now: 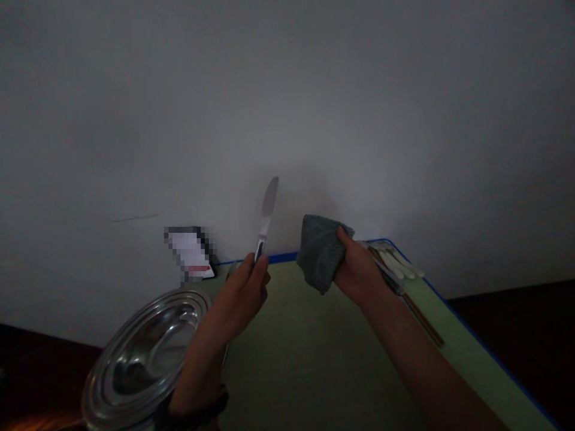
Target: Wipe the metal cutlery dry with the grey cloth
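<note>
A table knife [269, 203] stands almost upright in my left hand [245, 293], its blade pointing up and leaning slightly right. The fingers are wrapped round its handle, most of which they hide. To the right, my right hand [359, 269] grips a folded grey-green cloth [320, 248], with the thumb pressed on its face. Knife and cloth are apart, both held above the green table [314, 359].
At the left is a shiny metal dish [157, 353], partly behind my left arm. A pixelated phone-like object [191, 251] leans at the wall. Several white-handled utensils [399, 263] and a brown-handled one [424, 320] lie along the right edge. A wall [287, 108] rises behind.
</note>
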Available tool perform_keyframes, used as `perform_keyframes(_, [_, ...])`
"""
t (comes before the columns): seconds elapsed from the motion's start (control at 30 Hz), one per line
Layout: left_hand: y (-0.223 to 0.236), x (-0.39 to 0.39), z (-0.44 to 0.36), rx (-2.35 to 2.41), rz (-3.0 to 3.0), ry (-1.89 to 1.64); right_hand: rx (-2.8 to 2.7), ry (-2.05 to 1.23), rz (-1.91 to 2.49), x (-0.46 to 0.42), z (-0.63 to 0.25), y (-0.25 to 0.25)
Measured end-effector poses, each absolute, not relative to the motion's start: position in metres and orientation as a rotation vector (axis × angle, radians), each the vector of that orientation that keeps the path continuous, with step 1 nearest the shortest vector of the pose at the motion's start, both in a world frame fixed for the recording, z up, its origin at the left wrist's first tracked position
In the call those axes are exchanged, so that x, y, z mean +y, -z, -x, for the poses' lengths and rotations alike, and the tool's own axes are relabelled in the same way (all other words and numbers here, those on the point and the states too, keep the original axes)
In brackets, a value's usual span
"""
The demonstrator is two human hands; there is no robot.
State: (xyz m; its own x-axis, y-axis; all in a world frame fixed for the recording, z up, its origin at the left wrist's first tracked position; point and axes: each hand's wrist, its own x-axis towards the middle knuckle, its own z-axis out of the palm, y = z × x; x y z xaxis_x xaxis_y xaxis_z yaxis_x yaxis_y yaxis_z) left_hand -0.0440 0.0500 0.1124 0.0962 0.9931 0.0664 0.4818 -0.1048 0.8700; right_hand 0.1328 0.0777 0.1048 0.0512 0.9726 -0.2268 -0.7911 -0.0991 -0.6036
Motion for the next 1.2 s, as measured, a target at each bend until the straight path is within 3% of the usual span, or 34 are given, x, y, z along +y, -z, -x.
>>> perform_keyframes(0.27, [-0.103, 0.046, 0.029, 1.331, -1.965, -0.646, -0.54, -1.688, 0.394, 0.066, -0.147, -0.109])
perform_keyframes(0.97, [-0.112, 0.03, 0.013, 1.128, -1.765, -0.132, -0.281, -1.183, 0.706, 0.091, -0.143, -0.088])
perform_keyframes(1.2, [-0.103, 0.036, 0.001, 1.086, -1.665, -0.446, -0.557, -1.006, 0.979, 0.07, -0.113, -0.084])
